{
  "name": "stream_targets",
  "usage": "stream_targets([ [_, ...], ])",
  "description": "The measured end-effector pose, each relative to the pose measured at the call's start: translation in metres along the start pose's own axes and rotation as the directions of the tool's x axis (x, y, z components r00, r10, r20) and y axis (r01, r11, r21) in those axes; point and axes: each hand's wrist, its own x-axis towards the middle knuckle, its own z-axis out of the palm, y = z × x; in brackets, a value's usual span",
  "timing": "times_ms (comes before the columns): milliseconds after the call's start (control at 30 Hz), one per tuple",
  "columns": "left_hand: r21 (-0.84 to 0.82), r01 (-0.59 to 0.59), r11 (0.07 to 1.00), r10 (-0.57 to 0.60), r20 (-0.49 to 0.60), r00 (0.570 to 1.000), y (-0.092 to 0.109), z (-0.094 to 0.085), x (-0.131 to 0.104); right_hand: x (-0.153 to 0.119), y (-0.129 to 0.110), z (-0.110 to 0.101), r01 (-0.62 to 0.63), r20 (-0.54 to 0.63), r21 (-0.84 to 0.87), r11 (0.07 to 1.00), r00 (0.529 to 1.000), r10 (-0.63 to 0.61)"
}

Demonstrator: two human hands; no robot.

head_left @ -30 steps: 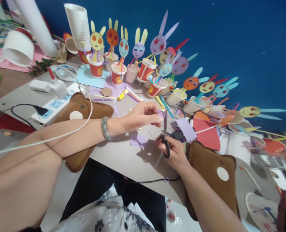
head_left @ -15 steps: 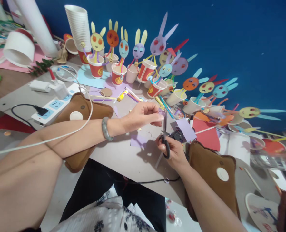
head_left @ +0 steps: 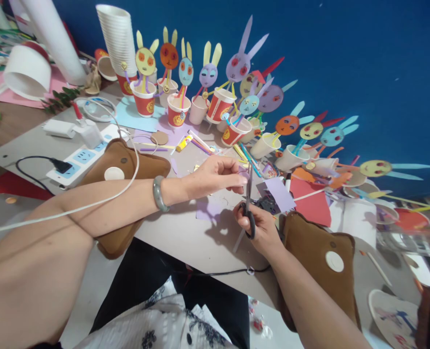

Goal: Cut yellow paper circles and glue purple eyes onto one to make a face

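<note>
My right hand [head_left: 260,228] grips a pair of scissors [head_left: 248,196] by the black handles, blades pointing up and away from me. Just left of the blades, my left hand [head_left: 220,174] is closed in a pinch, wearing a bangle [head_left: 159,194] at the wrist. A small bit of purple paper [head_left: 243,170] shows at its fingertips, close to the blades; most of it is hidden by the fingers. Below, a purple paper scrap [head_left: 206,211] lies on the table [head_left: 185,237] in the shadow of my hands. A larger purple sheet [head_left: 280,195] lies right of the scissors.
Paper cups [head_left: 144,104] with paper rabbit figures line the back by the blue wall [head_left: 345,48]. A cup stack [head_left: 116,39] stands at the back left. Brown pouches [head_left: 318,252] lie near both forearms. A power strip [head_left: 84,156] and a white cable [head_left: 91,206] are at left.
Hardly anything differs. Both hands stay in nearly the same place, with the scissors still upright beside the left fingertips.
</note>
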Motion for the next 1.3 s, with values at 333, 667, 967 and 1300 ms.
stream_targets([
  [333, 0.010, -0.004, 1.000, 0.004, 0.004, 1.000, 0.0016, -0.0006, -0.0006, 0.0011, 0.0022, -0.0001, 0.005, -0.011, 0.004, 1.000, 1.000, -0.004],
  [667, 0.030, -0.006, 1.000, 0.006, -0.001, 1.000, 0.0028, -0.0001, -0.0009, 0.0012, 0.0011, 0.0001, -0.003, -0.016, -0.012, 1.000, 1.000, 0.003],
  [967, 0.017, -0.003, 1.000, 0.003, -0.014, 1.000, 0.0049, 0.0007, -0.0008, 0.0011, 0.0010, 0.0003, -0.007, -0.026, -0.004, 1.000, 1.000, 0.007],
  [1300, 0.029, -0.012, 1.000, 0.012, -0.010, 1.000, 0.0083, 0.0006, -0.0023, 0.0009, 0.0025, -0.0002, 0.001, -0.025, -0.004, 1.000, 1.000, -0.001],
])
